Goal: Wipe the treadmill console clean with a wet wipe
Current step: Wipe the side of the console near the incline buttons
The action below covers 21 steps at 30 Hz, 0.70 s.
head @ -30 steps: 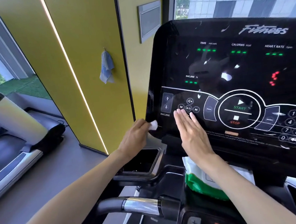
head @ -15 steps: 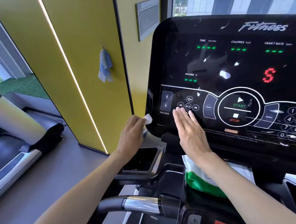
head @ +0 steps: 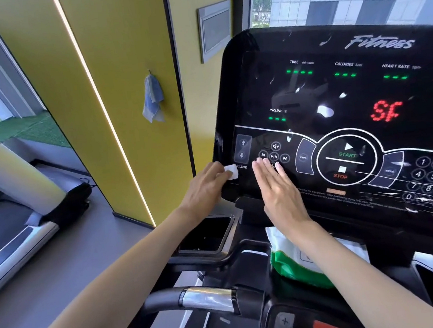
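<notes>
At the far left of the frame stands a neighbouring treadmill [head: 14, 211], and a blue cloth [head: 152, 98] hangs on the yellow wall. Neither is part of this job.

Left of centre, my left hand [head: 207, 188] is closed around the wet wipe [head: 231, 174]. Only a small white wad shows past my fingertips, lying against the lower left edge of the console [head: 336, 97], just beside the INCLINE arrows. I judge the wipe to be light, limp and damp, with no stiffness of its own, so it goes only where my fingers push it. Bunched tight like this it makes a firm little pad, good for edges but covering little at a time. It is best held as I have it, pinched in the fingertips with a bit left proud to do the rubbing.

The console is hard, glossy and fixed, and will not give. Its face looks touch-sensitive and is lit, so I would keep the pressure light over the buttons.

Right of the wipe, my right hand [head: 279, 192] is spread flat with the fingers straight and together. It holds nothing, and its tips lie at the media buttons, seemingly resting on the panel.

Below that wrist, in the lower middle of the frame, a green and white wipe packet [head: 295, 265] sits in the tray.
</notes>
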{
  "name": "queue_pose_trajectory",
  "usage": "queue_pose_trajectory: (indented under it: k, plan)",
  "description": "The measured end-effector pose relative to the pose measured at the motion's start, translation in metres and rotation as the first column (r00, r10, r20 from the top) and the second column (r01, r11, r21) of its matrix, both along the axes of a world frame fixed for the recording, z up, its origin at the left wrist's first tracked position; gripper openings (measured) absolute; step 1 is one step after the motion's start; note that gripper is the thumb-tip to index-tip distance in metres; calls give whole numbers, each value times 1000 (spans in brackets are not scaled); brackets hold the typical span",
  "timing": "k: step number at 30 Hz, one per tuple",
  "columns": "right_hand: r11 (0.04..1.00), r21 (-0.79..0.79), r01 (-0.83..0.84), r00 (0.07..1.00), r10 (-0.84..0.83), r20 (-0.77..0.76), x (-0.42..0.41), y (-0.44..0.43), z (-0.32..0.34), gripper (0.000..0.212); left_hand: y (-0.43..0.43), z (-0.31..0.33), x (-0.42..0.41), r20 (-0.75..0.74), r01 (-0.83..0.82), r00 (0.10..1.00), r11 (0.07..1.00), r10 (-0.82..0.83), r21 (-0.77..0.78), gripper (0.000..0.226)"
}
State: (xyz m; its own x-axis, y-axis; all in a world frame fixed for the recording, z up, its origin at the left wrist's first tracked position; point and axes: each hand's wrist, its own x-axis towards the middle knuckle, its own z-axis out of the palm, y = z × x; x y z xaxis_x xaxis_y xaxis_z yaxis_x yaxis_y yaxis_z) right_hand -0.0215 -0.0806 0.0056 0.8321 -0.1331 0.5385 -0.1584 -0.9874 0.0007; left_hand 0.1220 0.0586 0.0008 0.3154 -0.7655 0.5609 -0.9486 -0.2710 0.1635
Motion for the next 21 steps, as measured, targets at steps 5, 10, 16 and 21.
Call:
queue_pose_trajectory:
  k: [5, 10, 16, 21]
  plan:
    - [1000, -12, -28, 999, 28, -22, -9, -11, -3, 71, 7, -10, -5, 61, 39, 997, 992, -46, 121, 55]
    - [1000, 7, 3, 1000, -3, -1, -19, -12, -12, 74, 0, -12, -5, 0, 51, 999, 994, -51, 95, 49]
    - [1000, 26, 1, 1000, 0, -25, -27, -6, -23, 75, -16, -7, -19, -81, 116, 990, 992, -113, 41, 38]
    - [1000, -1, 22, 1000, -22, 16, -24, 1, -24, 70, -7, -10, -21, -53, 125, 990, 991, -128, -56, 30]
